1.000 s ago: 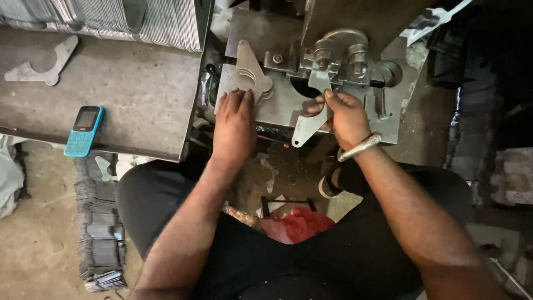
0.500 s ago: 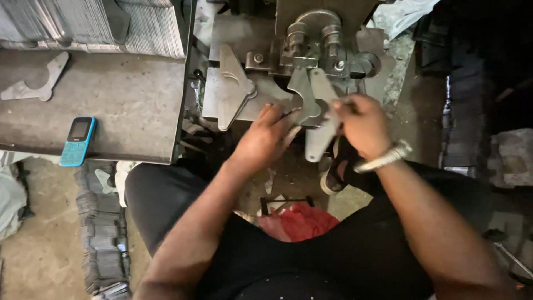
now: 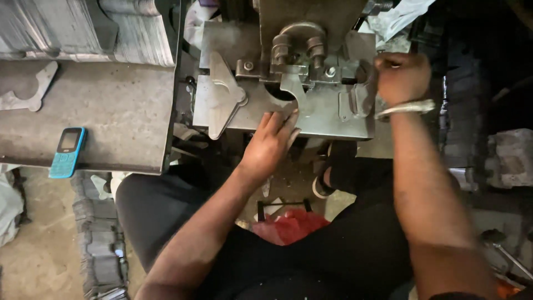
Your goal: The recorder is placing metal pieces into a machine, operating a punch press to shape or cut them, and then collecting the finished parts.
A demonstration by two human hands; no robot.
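Flat metal blank [image 3: 294,95], 1 piece, sits on the press bed [image 3: 333,119] at upper centre of frame, its narrow end pointing down under the clamp. Left hand [image 3: 270,145] lies open just below it, fingertips [image 3: 290,119] touching the blank's lower edge. Right hand [image 3: 401,75], upper right, is closed in a fist around a dark lever at the bed's right edge; what exactly it grips is hard to make out. 1 metal bangle [image 3: 405,108] on that wrist.

Counts: 1 U-bolt clamp [image 3: 300,44] with 2 nuts above the blank; 1 pointed guide plate [image 3: 222,94] left of it; 1 loose cut-out piece [image 3: 28,91] at far left; 1 blue keypad phone [image 3: 67,151] on the bench; stacked sheet blanks [image 3: 83,28] along the top left, too many to count.

Surface: worn grey steel bench [image 3: 111,111], left half of frame, butting against the machine. Room: dim workshop, dusty concrete floor [image 3: 33,261] lower left, 1 red cloth [image 3: 291,225] between the person's knees, dark clutter at right.

Versus 0.5 s ago: both hands were together on the blank at the die; now right hand has moved out to the right edge, left hand has dropped just below the blank. Phone and loose piece unchanged.
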